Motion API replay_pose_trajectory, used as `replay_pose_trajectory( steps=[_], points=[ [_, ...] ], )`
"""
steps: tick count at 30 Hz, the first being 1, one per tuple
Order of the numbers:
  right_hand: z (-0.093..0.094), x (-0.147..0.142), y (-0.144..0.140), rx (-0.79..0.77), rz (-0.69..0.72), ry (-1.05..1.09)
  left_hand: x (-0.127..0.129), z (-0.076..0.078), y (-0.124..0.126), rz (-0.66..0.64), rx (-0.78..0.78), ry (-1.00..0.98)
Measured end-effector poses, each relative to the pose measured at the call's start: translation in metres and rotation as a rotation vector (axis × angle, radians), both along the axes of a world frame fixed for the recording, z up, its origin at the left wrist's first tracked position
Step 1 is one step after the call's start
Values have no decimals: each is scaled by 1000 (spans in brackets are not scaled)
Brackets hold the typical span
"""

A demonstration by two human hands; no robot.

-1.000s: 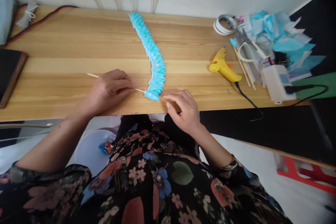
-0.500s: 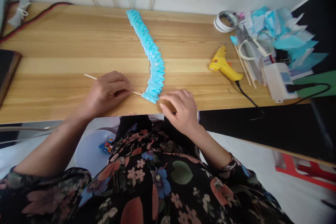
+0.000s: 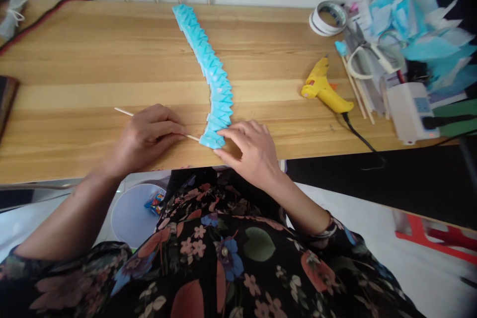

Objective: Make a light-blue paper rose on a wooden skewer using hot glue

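A long curved chain of folded light-blue paper pieces (image 3: 210, 67) lies on the wooden table (image 3: 93, 64), running from the back edge to the near edge. My left hand (image 3: 147, 134) grips a thin wooden stick (image 3: 122, 111) whose tip goes into the chain's near end. My right hand (image 3: 249, 149) rests on the table with its fingertips touching that same near end from the right.
A yellow glue gun (image 3: 326, 92) with a black cord lies right of the chain. Further right are tape rolls (image 3: 328, 17), scissors (image 3: 367, 52), sticks, a white box (image 3: 412, 112) and a heap of blue paper scraps (image 3: 428, 35). A red cable (image 3: 40, 17) runs at far left.
My right hand has moved left and now touches the near end of the paper chain. My left hand keeps the stick in place.
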State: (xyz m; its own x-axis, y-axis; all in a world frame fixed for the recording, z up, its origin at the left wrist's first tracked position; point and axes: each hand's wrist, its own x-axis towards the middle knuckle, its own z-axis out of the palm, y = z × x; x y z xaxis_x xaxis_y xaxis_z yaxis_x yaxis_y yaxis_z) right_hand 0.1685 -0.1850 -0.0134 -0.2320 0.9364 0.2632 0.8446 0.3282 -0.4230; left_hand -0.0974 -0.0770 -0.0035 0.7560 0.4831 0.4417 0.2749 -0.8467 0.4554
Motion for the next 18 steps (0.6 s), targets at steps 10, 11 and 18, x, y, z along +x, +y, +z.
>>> replay_pose_trajectory(
  steps=[10, 11, 18],
  points=[
    [0, -3, 1, -14, -8, -2, 6, 3, -1, -23, 7, 31],
    [0, -3, 1, -11, -6, -1, 6, 3, -1, -26, 21, 30],
    [-2, -1, 1, 22, 16, 22, 4, 8, -4, -36, 128, 72]
  ],
)
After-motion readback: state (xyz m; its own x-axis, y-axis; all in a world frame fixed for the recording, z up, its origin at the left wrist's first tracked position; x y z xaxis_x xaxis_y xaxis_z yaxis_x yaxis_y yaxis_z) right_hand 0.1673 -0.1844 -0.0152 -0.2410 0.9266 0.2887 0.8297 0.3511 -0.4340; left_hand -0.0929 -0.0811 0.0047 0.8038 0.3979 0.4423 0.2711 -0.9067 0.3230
